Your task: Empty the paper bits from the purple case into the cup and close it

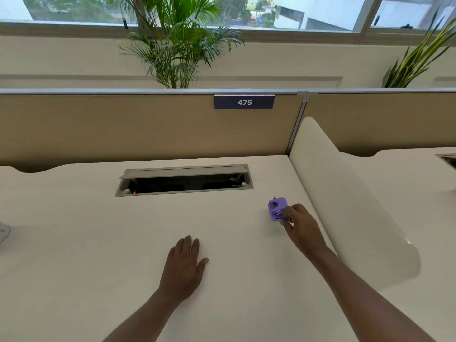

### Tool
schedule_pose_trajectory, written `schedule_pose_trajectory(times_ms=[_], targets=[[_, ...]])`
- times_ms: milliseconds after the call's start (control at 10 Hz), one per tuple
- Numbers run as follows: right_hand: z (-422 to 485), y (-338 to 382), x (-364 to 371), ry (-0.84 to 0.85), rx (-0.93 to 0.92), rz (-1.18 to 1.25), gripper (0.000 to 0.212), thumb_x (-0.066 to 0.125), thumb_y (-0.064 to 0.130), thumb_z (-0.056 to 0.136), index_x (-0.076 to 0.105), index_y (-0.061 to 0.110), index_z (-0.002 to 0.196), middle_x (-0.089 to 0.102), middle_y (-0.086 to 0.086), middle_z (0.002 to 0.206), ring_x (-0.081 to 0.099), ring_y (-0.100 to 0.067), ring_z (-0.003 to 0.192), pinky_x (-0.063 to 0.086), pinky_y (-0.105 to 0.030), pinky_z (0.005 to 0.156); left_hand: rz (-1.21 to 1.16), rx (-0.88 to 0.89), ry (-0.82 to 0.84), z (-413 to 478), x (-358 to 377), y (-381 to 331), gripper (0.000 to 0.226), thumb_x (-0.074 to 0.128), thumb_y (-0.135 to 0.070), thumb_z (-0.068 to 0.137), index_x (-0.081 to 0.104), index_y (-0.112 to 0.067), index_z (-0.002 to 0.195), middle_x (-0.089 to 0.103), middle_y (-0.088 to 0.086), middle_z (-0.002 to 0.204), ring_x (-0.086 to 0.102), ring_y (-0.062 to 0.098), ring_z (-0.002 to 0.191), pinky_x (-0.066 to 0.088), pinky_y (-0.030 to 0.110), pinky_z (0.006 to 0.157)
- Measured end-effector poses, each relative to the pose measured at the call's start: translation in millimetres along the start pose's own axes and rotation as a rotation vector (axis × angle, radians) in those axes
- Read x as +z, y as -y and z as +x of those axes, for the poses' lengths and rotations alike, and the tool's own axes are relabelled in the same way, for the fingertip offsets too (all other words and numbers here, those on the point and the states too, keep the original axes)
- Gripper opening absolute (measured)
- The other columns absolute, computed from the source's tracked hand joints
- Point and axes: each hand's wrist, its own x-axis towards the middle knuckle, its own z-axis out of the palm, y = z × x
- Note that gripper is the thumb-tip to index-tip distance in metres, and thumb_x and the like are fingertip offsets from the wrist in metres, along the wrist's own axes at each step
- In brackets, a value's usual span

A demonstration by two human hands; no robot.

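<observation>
A small purple case (276, 209) with metal parts on its top sits on the cream desk (98, 243), right of centre. My right hand (299, 225) grips its near right side with thumb and fingers. My left hand (183, 261) lies flat on the desk, palm down, fingers apart, holding nothing. At the far left edge a white object (3, 233) shows only partly; I cannot tell if it is the cup. No paper bits are visible.
An open cable hatch (183, 180) is sunk into the desk behind the hands. A tan partition (148, 129) with a "475" sign (244, 102) backs the desk. A cream divider panel (345, 206) rises to the right of the case.
</observation>
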Motion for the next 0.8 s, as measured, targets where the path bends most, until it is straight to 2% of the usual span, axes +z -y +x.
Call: schedule_pose_trajectory(times_ms=[100,200,300,500,600,700,800], targets=[[19,-17,7,0.019,-0.026,-0.057,0.021,0.069,-0.005,0.078,0.064,0.008,0.094,0.059,-0.006,0.094,0.061,-0.030,0.071,0.054,-0.042,0.064,-0.007,-0.004,-0.009,-1,11,4,0.080,0.012,-0.055,0.103,0.065,0.000,0.129,0.063,0.023,0.133,0.062,0.041,0.119,0.054,0.048,0.095],[33,-29,14,0.039,-0.005,-0.095,0.018,0.065,-0.006,0.078,0.060,0.007,0.089,0.059,-0.008,0.094,0.060,-0.034,0.070,0.054,-0.045,0.063,-0.040,-0.035,0.011,-4,18,6,0.078,0.014,-0.057,0.102,0.059,-0.005,0.138,0.057,0.020,0.144,0.056,0.039,0.130,0.041,0.044,0.107],[45,-42,19,0.050,0.020,-0.132,0.016,0.062,-0.006,0.079,0.057,0.006,0.086,0.058,-0.011,0.094,0.059,-0.036,0.069,0.053,-0.045,0.062,-0.068,-0.049,0.004,-4,21,8,0.077,0.015,-0.058,0.102,0.058,-0.007,0.140,0.056,0.017,0.146,0.055,0.037,0.132,0.033,0.039,0.109],[44,-60,23,0.067,0.042,-0.202,0.010,0.053,-0.001,0.089,0.055,0.008,0.088,0.059,-0.008,0.094,0.053,-0.031,0.068,0.050,-0.042,0.058,-0.086,-0.060,0.029,-5,22,9,0.076,0.015,-0.059,0.101,0.054,-0.010,0.144,0.052,0.014,0.151,0.052,0.034,0.136,0.028,0.038,0.112],[45,-62,25,0.066,0.074,-0.222,0.014,0.050,-0.004,0.088,0.057,0.008,0.088,0.062,-0.010,0.094,0.054,-0.033,0.070,0.048,-0.042,0.058,-0.098,-0.072,0.037,-3,23,12,0.074,0.017,-0.059,0.101,0.053,-0.011,0.144,0.050,0.013,0.152,0.050,0.034,0.137,0.028,0.038,0.113],[45,-62,25,0.062,0.071,-0.240,0.020,0.052,-0.009,0.085,0.064,0.003,0.094,0.066,-0.015,0.099,0.060,-0.038,0.082,0.048,-0.042,0.062,-0.089,-0.058,0.016,-4,27,15,0.074,0.016,-0.059,0.101,0.052,-0.013,0.145,0.048,0.012,0.153,0.049,0.033,0.138,0.025,0.037,0.114],[36,-59,23,-0.027,0.177,-0.256,0.023,0.061,-0.008,0.082,0.068,0.000,0.103,0.066,-0.018,0.107,0.061,-0.042,0.094,0.051,-0.042,0.067,-0.117,-0.061,0.017,-1,33,15,0.075,0.016,-0.060,0.101,0.052,-0.013,0.146,0.048,0.012,0.154,0.048,0.033,0.139,0.024,0.038,0.114]])
